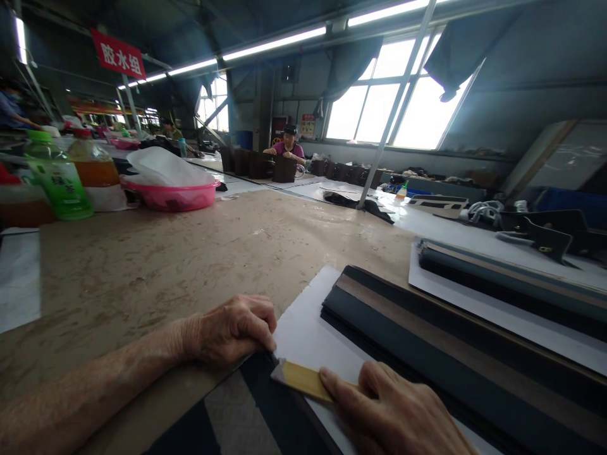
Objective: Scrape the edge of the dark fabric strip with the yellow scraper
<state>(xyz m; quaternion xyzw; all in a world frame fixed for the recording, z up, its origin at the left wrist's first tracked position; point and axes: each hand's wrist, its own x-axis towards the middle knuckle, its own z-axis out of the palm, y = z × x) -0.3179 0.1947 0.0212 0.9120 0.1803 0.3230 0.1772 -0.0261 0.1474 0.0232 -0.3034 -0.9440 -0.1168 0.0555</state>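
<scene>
My left hand [237, 330] is closed, thumb and fingertips pinching the far corner of a dark panel [270, 395] with a greyish band across it. My right hand [386, 404] grips a flat yellow stick [303, 380] with a grey tip. That tip rests on the panel's edge, just right of my left fingertips. The panel's near part runs out of the bottom of the view. Beneath its right side lies a white sheet [303, 309]. A stack of dark strips [427, 341], each with a brownish band, sits on that sheet beside my right hand.
Another dark stack [502, 278] lies on a board at the right. At the far left stand a green-labelled bottle [59, 180], a bottle of amber liquid [97, 167] and a pink basin [173, 196]. A metal pole [396, 107] rises from the table; a person [288, 148] works beyond.
</scene>
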